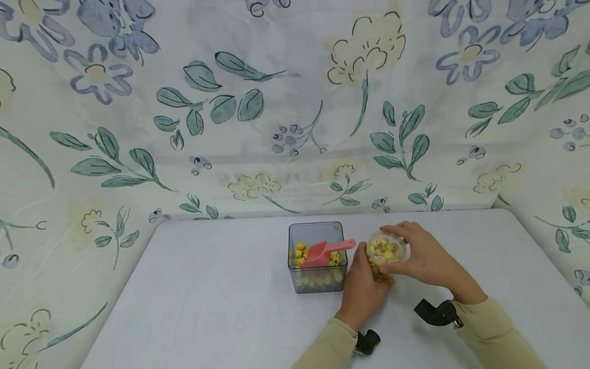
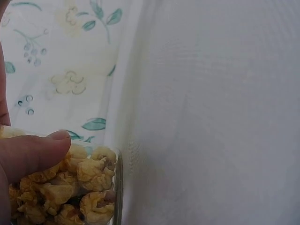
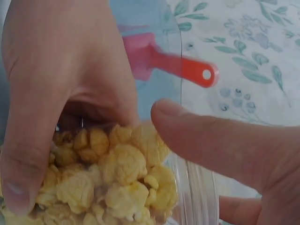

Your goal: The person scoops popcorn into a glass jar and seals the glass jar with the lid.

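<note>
So, popcorn cup (image 1: 386, 254) gripped by both hands

Left hand (image 1: 364, 292) wraps its side, right hand (image 1: 426, 256) pinches the rim; probably light, thin, squashy plastic.

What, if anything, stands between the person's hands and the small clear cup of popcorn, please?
Nothing visible: the left hand holds the small clear plastic cup of yellow popcorn from below, and the right hand grips its rim.
</note>
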Demonstrator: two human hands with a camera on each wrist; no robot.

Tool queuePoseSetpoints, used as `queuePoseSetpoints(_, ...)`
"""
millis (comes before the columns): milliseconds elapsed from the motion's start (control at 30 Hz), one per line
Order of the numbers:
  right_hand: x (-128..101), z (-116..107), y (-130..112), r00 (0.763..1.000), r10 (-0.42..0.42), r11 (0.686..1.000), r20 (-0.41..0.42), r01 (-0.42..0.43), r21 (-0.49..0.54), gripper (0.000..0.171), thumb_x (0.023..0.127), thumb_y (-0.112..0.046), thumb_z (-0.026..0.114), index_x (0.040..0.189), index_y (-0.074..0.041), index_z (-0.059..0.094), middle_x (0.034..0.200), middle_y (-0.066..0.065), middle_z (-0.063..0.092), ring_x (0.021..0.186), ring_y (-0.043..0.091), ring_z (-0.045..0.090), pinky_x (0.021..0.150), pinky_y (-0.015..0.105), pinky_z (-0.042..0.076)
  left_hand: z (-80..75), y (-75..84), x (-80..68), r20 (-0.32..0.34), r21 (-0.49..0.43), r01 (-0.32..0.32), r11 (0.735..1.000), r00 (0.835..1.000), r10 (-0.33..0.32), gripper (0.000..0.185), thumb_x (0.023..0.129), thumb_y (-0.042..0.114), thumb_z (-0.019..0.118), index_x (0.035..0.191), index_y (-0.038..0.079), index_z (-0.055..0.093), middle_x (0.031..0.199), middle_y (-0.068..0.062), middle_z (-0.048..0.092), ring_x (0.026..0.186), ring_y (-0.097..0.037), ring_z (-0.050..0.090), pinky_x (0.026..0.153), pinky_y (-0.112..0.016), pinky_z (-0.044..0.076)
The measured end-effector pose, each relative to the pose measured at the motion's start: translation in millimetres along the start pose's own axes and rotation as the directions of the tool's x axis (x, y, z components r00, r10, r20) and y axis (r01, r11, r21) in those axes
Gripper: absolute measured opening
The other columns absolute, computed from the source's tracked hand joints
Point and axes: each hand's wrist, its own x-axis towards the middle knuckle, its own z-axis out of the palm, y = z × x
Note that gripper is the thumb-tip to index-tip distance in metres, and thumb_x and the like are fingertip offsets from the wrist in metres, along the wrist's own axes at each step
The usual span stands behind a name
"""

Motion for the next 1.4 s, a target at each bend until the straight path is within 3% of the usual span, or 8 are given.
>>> queuePoseSetpoints(233, 1, 2, -4, 0.999, 0.015, 0.999, -0.029, -0.016, -0.031, 0.078, 0.074, -0.038, 0.09, 0.136, -0.003, 0.06, 0.122, 0.015, 0.061, 0.102, 0.028, 0.055, 0.081, 0.047, 0.051, -1.4, -0.9, 1.3, 0.001, -0.004, 0.003, 1.0, 1.0, -0.003, 0.082, 0.084, 0.015, 0.083, 0.148, 0.011, 0.033, 0.144, -0.004, 0.048, 0.132, -0.017, 0.049, 0.113, -0.04, 0.041)
queuePoseSetpoints(467, 1, 3, -5, 0.999, 0.029, 1.0, -0.018, -0.029, -0.01, 0.078, 0.074, -0.037, 0.09, 0.137, -0.003, 0.059, 0.123, 0.014, 0.06, 0.101, 0.028, 0.054, 0.08, 0.044, 0.05, -1.3, -2.5, 1.5, 0.005, -0.021, 0.003, 1.0, 1.0, -0.003, 0.08, 0.084, 0.014, 0.083, 0.147, 0.012, 0.033, 0.143, -0.004, 0.048, 0.132, -0.016, 0.049, 0.113, -0.04, 0.041)
queuePoseSetpoints(900, 0, 7, 1, 0.999, -0.013, 0.999, -0.045, 0.014, 0.029, 0.075, 0.079, -0.032, 0.087, 0.141, -0.004, 0.054, 0.135, 0.018, 0.056, 0.114, 0.034, 0.054, 0.088, 0.052, 0.051, -2.5, -5.0, 3.0, 0.017, -0.067, 0.016, 0.998, 1.0, -0.015, 0.083, 0.082, 0.011, 0.083, 0.149, 0.011, 0.033, 0.147, -0.005, 0.046, 0.134, -0.019, 0.047, 0.114, -0.042, 0.04)
queuePoseSetpoints(1033, -2, 8, 2, 0.998, -0.03, 0.999, -0.054, 0.031, 0.016, 0.077, 0.08, -0.032, 0.087, 0.142, -0.003, 0.052, 0.137, 0.02, 0.055, 0.118, 0.038, 0.052, 0.088, 0.056, 0.051, -8.0, -4.2, -0.8, 0.051, -0.003, 0.007, 1.0, 0.999, -0.006, 0.086, 0.083, 0.012, 0.082, 0.152, 0.004, 0.03, 0.149, -0.011, 0.044, 0.135, -0.025, 0.047, 0.113, -0.045, 0.04)
queuePoseSetpoints(1167, -3, 9, 2, 0.999, -0.008, 0.999, -0.045, 0.01, 0.035, 0.083, 0.079, -0.032, 0.087, 0.146, -0.003, 0.048, 0.143, 0.021, 0.05, 0.126, 0.04, 0.046, 0.094, 0.062, 0.048, -19.9, 0.6, -7.6, 0.118, 0.122, 0.022, 0.992, 0.992, -0.036, 0.09, 0.085, 0.021, 0.081, 0.154, -0.002, 0.026, 0.153, -0.017, 0.04, 0.137, -0.029, 0.045, 0.113, -0.047, 0.041)
queuePoseSetpoints(1267, -4, 11, 3, 0.999, 0.004, 0.999, -0.035, -0.002, 0.053, 0.086, 0.078, -0.034, 0.087, 0.148, -0.004, 0.046, 0.147, 0.02, 0.047, 0.132, 0.042, 0.041, 0.1, 0.067, 0.043, -31.4, 7.3, -14.7, 0.177, 0.23, 0.027, 0.973, 0.982, -0.069, 0.093, 0.086, 0.028, 0.081, 0.154, -0.004, 0.027, 0.154, -0.019, 0.039, 0.139, -0.03, 0.044, 0.112, -0.045, 0.041)
queuePoseSetpoints(1400, -6, 12, 3, 0.999, 0.009, 0.998, -0.038, -0.007, 0.062, 0.087, 0.079, -0.038, 0.087, 0.148, -0.006, 0.045, 0.149, 0.02, 0.045, 0.135, 0.043, 0.038, 0.103, 0.071, 0.038, -47.5, 15.6, -25.5, 0.269, 0.342, -0.016, 0.939, 0.96, -0.082, 0.086, 0.087, 0.033, 0.081, 0.151, -0.003, 0.036, 0.151, -0.016, 0.044, 0.137, -0.025, 0.046, 0.111, -0.041, 0.043)
